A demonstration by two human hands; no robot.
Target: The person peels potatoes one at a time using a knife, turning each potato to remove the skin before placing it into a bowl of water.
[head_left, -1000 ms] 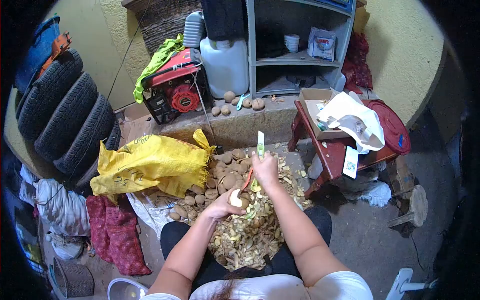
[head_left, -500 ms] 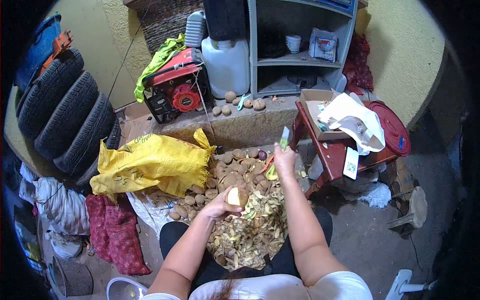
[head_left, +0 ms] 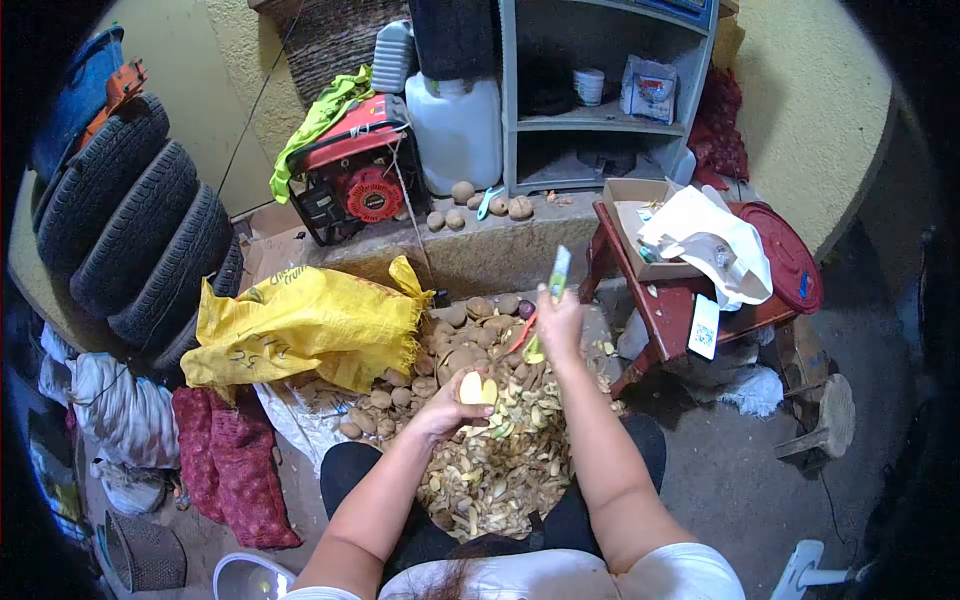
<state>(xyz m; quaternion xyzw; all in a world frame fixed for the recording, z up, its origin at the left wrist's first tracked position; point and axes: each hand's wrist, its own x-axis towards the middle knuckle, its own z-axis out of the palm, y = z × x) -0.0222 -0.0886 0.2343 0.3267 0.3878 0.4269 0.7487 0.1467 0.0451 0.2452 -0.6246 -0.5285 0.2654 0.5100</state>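
My left hand [head_left: 447, 411] is wrapped round a partly peeled potato [head_left: 472, 388], whose pale yellow flesh faces up. Ahead and to its right, my right hand [head_left: 560, 322] is closed on a knife [head_left: 560, 268] with a green handle and a flat pale blade pointing away from me. The blade is apart from the potato. Beneath both hands spreads a heap of potato peelings [head_left: 490, 480]. Unpeeled brown potatoes [head_left: 455, 345] lie beyond the left hand. A red strip-like object [head_left: 523, 333] and a yellow-green item [head_left: 534, 350] rest near the right hand.
A yellow sack [head_left: 310, 330] lies left of the potatoes. On the right stands a red table [head_left: 650, 310] with a cardboard box and a phone [head_left: 704, 328]. Behind are a concrete ledge [head_left: 480, 245] and a red generator [head_left: 365, 165]. Red mesh sacks [head_left: 230, 465] sit lower left.
My right hand has shifted slightly left with the knife, whose blade shows more fully. The potato has turned a little in my left hand, showing more pale flesh.
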